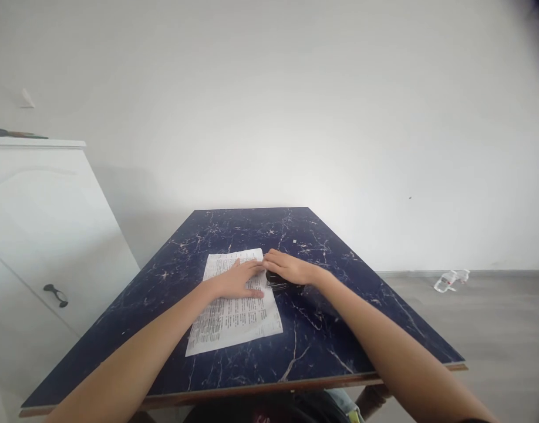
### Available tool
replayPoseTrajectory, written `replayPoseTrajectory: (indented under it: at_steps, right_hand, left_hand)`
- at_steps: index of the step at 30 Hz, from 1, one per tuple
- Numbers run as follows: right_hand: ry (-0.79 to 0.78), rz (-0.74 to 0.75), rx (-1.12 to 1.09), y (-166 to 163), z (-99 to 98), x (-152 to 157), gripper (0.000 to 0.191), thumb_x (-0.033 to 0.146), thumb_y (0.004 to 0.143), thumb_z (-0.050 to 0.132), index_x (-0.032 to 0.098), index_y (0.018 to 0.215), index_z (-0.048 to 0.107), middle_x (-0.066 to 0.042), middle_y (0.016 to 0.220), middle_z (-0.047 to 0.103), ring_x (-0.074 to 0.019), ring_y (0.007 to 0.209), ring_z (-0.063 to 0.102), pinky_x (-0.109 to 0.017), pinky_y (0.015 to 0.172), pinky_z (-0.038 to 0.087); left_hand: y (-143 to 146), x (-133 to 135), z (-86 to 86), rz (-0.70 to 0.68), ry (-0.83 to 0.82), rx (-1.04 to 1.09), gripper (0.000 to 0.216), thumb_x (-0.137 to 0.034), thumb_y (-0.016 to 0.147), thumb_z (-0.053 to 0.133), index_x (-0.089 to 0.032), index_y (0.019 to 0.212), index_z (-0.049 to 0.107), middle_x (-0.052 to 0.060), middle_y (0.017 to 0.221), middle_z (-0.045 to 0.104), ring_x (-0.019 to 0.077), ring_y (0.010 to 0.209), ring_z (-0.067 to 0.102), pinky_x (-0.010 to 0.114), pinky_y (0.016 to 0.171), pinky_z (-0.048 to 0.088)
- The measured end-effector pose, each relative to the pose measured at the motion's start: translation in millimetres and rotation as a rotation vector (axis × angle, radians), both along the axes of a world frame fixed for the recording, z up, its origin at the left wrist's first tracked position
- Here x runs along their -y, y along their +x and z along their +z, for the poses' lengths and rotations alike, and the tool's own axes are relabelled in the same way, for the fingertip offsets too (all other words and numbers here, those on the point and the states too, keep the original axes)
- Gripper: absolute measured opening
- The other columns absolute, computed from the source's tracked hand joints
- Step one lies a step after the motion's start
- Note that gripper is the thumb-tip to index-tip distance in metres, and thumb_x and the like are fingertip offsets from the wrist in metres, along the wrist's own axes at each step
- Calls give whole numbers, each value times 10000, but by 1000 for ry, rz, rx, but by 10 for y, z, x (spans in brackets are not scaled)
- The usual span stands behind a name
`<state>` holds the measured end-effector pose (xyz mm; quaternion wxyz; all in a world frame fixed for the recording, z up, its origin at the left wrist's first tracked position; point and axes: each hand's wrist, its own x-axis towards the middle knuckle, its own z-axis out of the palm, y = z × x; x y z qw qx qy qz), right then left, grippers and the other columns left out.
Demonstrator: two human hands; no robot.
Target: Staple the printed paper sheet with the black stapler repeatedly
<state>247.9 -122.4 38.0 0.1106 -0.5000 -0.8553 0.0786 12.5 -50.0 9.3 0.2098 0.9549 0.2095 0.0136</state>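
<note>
A printed sheet of paper (pixel 247 320) lies at a slight slant on the dark blue marbled table (pixel 234 226). My left hand (pixel 236 280) rests flat on the sheet, fingers stretched toward its right edge and thumb apart. Over a black stapler (pixel 278 285) at that same edge, my right hand (pixel 291 267) is curled, covering most of it. The stapler's front end meets the paper's right side. The fingertips of both hands come close together there, and whether they touch I cannot tell.
A tiny pale scrap (pixel 295 241) lies on the table beyond my right hand. To the left stands a white cabinet (pixel 44 217) with a dark handle. Clear plastic packaging (pixel 448 281) is on the floor at the right, by the white wall (pixel 269 106).
</note>
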Motion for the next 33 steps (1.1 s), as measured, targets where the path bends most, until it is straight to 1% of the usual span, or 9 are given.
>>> replayPoseTrajectory:
  at_steps: [4, 9, 11, 13, 16, 20, 23, 27, 33]
  right_hand:
    - [-234, 254, -45, 457, 94, -11, 365, 471, 873, 755, 183, 1076, 660, -73, 1063, 661, -223, 883, 615, -328, 758, 464]
    - [-180, -93, -89, 670, 137, -46, 243, 394, 831, 748, 165, 857, 672, -65, 813, 675, -207, 690, 600, -330, 628, 426]
    - [-125, -268, -236, 567, 123, -46, 314, 471, 897, 665, 162, 843, 651, -66, 760, 662, -190, 607, 577, -326, 566, 410]
    - [-116, -300, -408, 340, 81, -37, 320, 478, 942, 599, 164, 898, 638, -68, 793, 676, -183, 600, 586, -317, 545, 413]
    - [-125, -135, -425, -134, -30, -26, 276, 441, 938, 617, 183, 841, 601, -30, 756, 655, -160, 597, 562, -296, 548, 391]
    - [-100, -8, -262, -606, -164, -14, 334, 409, 914, 663, 201, 723, 485, 19, 634, 546, -123, 546, 479, -271, 526, 322]
    - [-94, -32, -243, -653, -187, 84, 314, 387, 909, 665, 205, 743, 470, 17, 636, 540, -118, 532, 456, -268, 515, 308]
    - [-54, -64, -221, -329, -165, 399, 266, 352, 903, 665, 202, 773, 488, 4, 652, 558, -129, 560, 464, -280, 544, 306]
    - [-158, -269, -210, 637, -207, 813, 292, 472, 975, 575, 183, 940, 595, -43, 736, 638, -168, 571, 543, -291, 517, 337]
  left_hand:
    - [4, -29, -37, 15, 15, -25, 967, -797, 897, 523, -335, 1677, 184, 70, 1751, 156, 410, 1593, 167, 654, 1269, 8]
    - [34, -51, -48, 34, 67, 53, 997, -804, 835, 606, -270, 1635, 344, 108, 1714, 277, 415, 1539, 314, 605, 1253, 165]
    - [48, -34, 1, 121, 159, 241, 703, -726, 934, 531, -242, 1438, 611, 118, 1551, 550, 376, 1405, 507, 573, 1204, 265]
    - [44, -12, 77, 289, 276, 514, 543, -579, 1060, 353, -220, 1072, 759, 103, 1172, 769, 300, 1124, 671, 518, 1099, 372]
    - [-1, -6, 172, 495, 455, 778, 601, -423, 1100, 250, -211, 711, 656, 73, 751, 720, 229, 769, 652, 435, 907, 434]
    - [-59, -64, 167, 549, 545, 817, 562, -372, 1083, 325, -218, 602, 572, 55, 648, 673, 209, 667, 623, 395, 832, 415]
    - [-55, -106, 115, 567, 518, 796, 577, -373, 1081, 341, -219, 577, 575, 53, 624, 675, 208, 643, 631, 378, 803, 411]
    - [-26, -96, 90, 557, 451, 757, 601, -383, 1074, 361, -215, 551, 604, 53, 586, 671, 204, 597, 632, 356, 740, 409]
    - [1, -63, 93, 519, 351, 741, 632, -409, 1078, 346, -214, 541, 616, 42, 572, 678, 191, 560, 639, 333, 721, 434]
